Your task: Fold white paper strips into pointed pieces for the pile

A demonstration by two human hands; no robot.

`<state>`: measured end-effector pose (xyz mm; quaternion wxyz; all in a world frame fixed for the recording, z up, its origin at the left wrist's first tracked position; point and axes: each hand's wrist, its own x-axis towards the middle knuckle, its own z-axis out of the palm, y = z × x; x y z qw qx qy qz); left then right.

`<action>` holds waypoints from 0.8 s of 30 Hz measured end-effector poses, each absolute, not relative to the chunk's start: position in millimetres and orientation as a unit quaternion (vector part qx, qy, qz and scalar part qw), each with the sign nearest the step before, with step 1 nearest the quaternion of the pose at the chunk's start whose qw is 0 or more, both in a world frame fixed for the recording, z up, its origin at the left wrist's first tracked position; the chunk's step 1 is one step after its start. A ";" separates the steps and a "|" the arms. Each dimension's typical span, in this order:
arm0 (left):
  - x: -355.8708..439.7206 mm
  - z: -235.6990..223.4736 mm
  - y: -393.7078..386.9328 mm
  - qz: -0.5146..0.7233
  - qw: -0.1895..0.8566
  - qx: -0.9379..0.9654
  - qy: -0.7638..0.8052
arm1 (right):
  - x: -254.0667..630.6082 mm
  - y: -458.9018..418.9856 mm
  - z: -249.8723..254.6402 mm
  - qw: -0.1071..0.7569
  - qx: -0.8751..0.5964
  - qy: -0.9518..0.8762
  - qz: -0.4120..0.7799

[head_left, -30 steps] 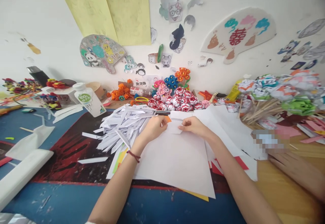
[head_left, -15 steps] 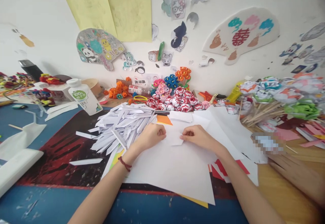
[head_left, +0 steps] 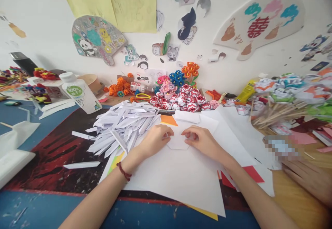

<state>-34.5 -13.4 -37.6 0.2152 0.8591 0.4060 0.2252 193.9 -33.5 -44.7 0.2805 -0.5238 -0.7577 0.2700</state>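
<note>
Between my hands is a small piece of white paper [head_left: 178, 142] with angled lower corners, lying over a large white sheet [head_left: 178, 177]. My left hand [head_left: 158, 139], with a dark red bracelet at the wrist, pinches the paper's left side. On its right side my right hand [head_left: 198, 140] has thumb and fingers closed at the edge. Just beyond my fingers lie a small stack of white paper [head_left: 187, 117] and an orange piece of paper [head_left: 168, 119]. Left of my left hand spreads a heap of folded white paper strips [head_left: 124, 125].
Behind the papers stand red-and-white paper flowers [head_left: 186, 99] and a white bottle [head_left: 81, 94]. At right are wooden sticks [head_left: 275, 113] with paper flowers, red paper [head_left: 252, 174] and another person's hand [head_left: 306, 177]. A white object [head_left: 15, 165] lies at the left edge.
My hands have shifted slightly on the small paper, and more of its lower edge now shows between them. The view has tilted a little downward.
</note>
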 end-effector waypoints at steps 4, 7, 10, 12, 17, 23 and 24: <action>-31.7 -38.6 -17.7 0.231 0.191 0.857 0.420 | 190.0 -34.0 -47.4 0.298 -0.545 -0.730 0.285; -30.3 -36.4 -20.6 0.227 0.186 0.856 0.425 | 188.3 -35.3 -48.1 0.308 -0.559 -0.718 0.279; -31.9 -33.8 -22.1 0.224 0.201 0.854 0.424 | 187.3 -36.8 -47.1 0.310 -0.562 -0.716 0.277; -34.3 -34.0 -22.5 0.233 0.214 0.851 0.419 | 187.1 -37.3 -46.0 0.308 -0.561 -0.716 0.277; -38.4 -41.8 -22.8 0.255 0.215 0.843 0.422 | 188.2 -36.5 -44.2 0.306 -0.557 -0.720 0.279; -36.5 -45.9 -24.7 0.278 0.208 0.839 0.419 | 189.7 -35.6 -46.7 0.319 -0.550 -0.718 0.283; -36.3 -46.6 -24.8 0.282 0.200 0.839 0.420 | 189.7 -35.8 -47.2 0.322 -0.547 -0.720 0.281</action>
